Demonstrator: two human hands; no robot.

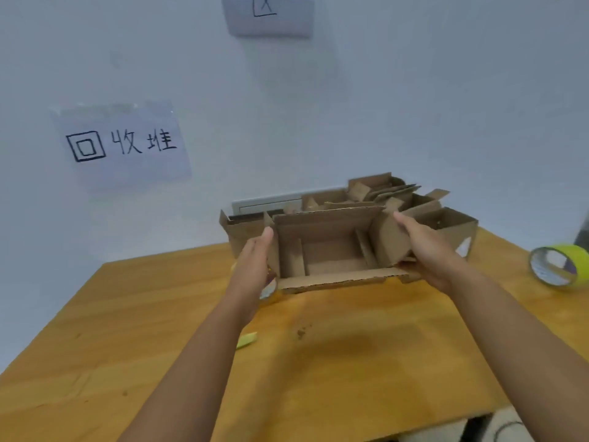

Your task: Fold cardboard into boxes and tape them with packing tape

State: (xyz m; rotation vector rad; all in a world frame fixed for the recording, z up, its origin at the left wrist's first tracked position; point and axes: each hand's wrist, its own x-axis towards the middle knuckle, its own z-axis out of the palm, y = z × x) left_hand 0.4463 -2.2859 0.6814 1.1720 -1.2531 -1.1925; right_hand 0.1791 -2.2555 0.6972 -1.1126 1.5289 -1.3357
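Pale wall (382, 106) fills your upper view, with a handwritten paper sign (122, 145) taped at ten o'clock and a second sheet (269, 15) at twelve. Below it runs the orange wooden table (350, 362), spreading from centre down to six o'clock. Against the wall at about one o'clock sits a heap of other cardboard pieces and part-formed boxes (446, 221). Dead centre, in front of that heap, you have the open cardboard box (331, 250), mouth tilted toward you and flaps spread; whether its near edge rests on the table is unclear. Your right hand (424, 247) grips the right end flap, fingers curled round it, thumb on top. Your left hand (255, 260) lies flat along the left wall, fingers straight, pressing rather than clutching. At three o'clock a roll of yellow-green tape (556, 264) lies well apart from the box; another roll (269, 290) peeks out under your left wrist, and a small yellow scrap (246, 340) lies at seven o'clock. Judging by looks, the box is light, thin corrugated board: stiff along the panels, weak at the creases, ragged at the torn edges. Hold it by the side walls near the folds, not by flap tips, which would likely bend.
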